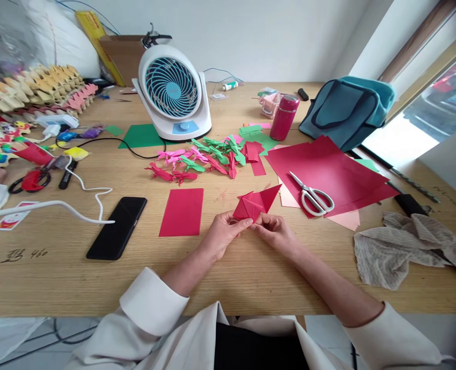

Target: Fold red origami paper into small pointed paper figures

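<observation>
Between both hands, above the near middle of the table, is a piece of folded red paper (249, 206) with creased triangular flaps and one pointed end sticking up to the right. My left hand (226, 231) pinches its lower left edge, thumb on top. At the lower right edge my right hand (276, 231) grips it with fingers curled. Flat on the table to the left lies a red paper rectangle (181, 211). Farther back sits a group of folded paper figures (203, 159) in pink, green and red, beside small red paper strips (254, 153).
White-handled scissors (316, 199) rest on large red sheets (336, 172) at right. A black phone (117, 227) lies left. A white fan (173, 92), a red bottle (285, 118) and a teal bag (345, 110) stand behind. A crumpled cloth (397, 252) is far right.
</observation>
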